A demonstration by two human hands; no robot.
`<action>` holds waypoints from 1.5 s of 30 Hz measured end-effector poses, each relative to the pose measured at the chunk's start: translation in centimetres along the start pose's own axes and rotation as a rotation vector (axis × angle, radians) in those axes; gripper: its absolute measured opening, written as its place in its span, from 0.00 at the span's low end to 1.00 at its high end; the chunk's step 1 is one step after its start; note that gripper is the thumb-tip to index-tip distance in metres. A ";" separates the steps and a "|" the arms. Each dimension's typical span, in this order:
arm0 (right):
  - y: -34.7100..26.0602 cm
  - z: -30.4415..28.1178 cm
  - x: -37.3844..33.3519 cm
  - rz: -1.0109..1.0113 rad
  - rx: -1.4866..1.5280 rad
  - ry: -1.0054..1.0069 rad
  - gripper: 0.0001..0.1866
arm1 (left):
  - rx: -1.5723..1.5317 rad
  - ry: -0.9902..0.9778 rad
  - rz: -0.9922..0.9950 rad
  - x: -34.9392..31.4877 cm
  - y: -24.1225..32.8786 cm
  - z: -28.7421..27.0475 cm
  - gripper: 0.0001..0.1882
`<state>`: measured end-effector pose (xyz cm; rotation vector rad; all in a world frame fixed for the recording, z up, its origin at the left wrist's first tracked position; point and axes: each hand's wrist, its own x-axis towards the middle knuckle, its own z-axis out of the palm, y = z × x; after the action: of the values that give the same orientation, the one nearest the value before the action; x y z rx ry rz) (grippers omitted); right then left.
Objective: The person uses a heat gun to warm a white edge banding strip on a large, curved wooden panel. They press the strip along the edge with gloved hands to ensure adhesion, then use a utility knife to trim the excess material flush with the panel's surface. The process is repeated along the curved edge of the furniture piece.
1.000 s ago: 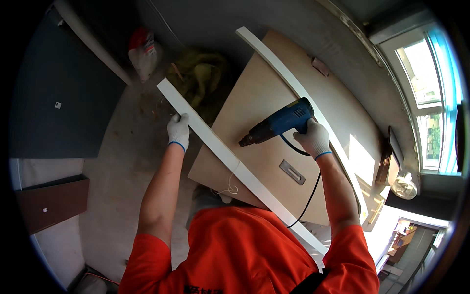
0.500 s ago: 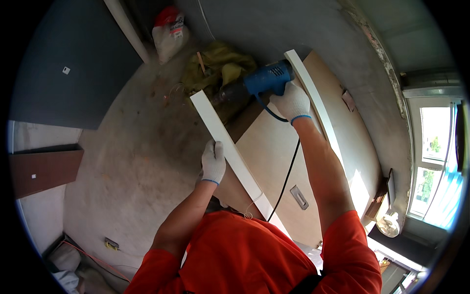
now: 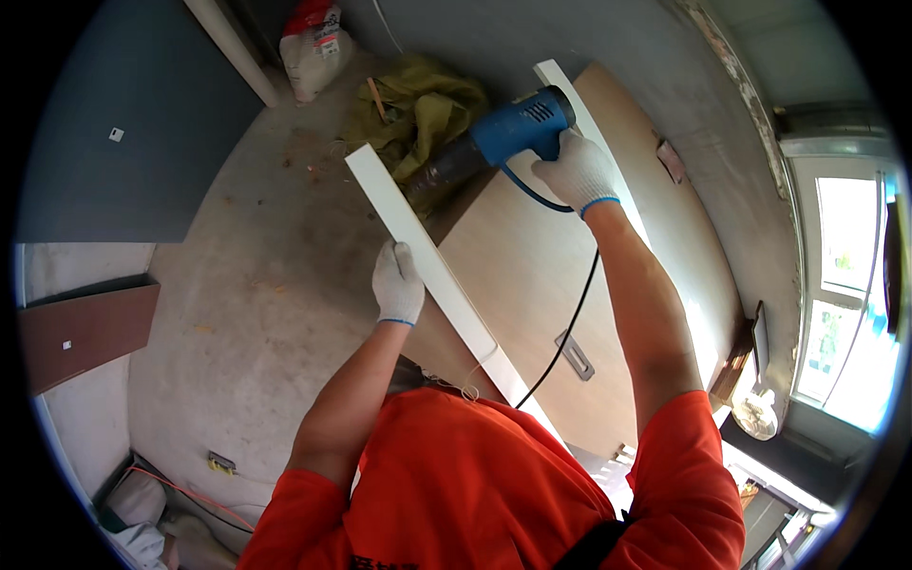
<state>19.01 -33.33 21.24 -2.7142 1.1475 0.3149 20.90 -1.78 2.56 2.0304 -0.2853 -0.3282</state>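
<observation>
My right hand (image 3: 581, 173), in a white knitted glove with a blue cuff, is closed round the handle of a blue heat gun (image 3: 522, 128). Its dark nozzle (image 3: 446, 166) points left, close to the right edge of a long white strip (image 3: 432, 261), near the far end. Whether the nozzle touches the strip, I cannot tell. My left hand (image 3: 397, 285), gloved alike, grips the strip's left edge, thumb near the top face and the other fingers partly hidden. A black cord (image 3: 576, 318) runs from the gun toward my body. A thin pale thread (image 3: 470, 389) curls over the strip near my chest.
A pale panel (image 3: 532, 256) with a recessed metal pull (image 3: 575, 356) lies to the right, with a second white strip (image 3: 560, 78) beyond. Ahead are an olive sack (image 3: 418, 100) and a red-white bag (image 3: 316, 52). Dark panels (image 3: 123, 180) stand left; a window (image 3: 845, 285) is right.
The view has shifted, so the strips sit higher in the picture. Against the white strip, the heat gun in my right hand has come slightly nearer me. My left hand keeps its grip.
</observation>
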 end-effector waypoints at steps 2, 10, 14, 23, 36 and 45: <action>2.4 -0.9 -2.6 0.005 -0.013 -0.017 0.24 | 0.003 0.007 0.022 0.2 -0.2 0.0 0.23; 11.1 -0.9 -13.7 0.032 -0.035 -0.129 0.23 | 0.039 0.025 0.048 0.5 -1.2 0.4 0.25; 14.4 -1.2 -17.6 0.053 -0.077 -0.189 0.22 | 0.045 0.022 0.033 0.7 -1.8 0.7 0.26; 10.4 -0.7 -14.1 -0.014 -0.077 -0.065 0.20 | 0.046 0.026 0.037 0.5 -1.1 0.5 0.23; -5.5 -1.1 2.7 -0.026 0.004 0.060 0.22 | 0.018 0.007 -0.021 0.0 -0.5 0.4 0.22; -6.9 -0.5 4.5 -0.014 0.048 0.072 0.21 | 0.033 0.044 0.030 -0.2 -0.6 0.7 0.22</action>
<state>27.07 -31.76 21.09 -2.7106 1.1391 0.1873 20.50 -2.03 1.78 2.0613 -0.2956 -0.2615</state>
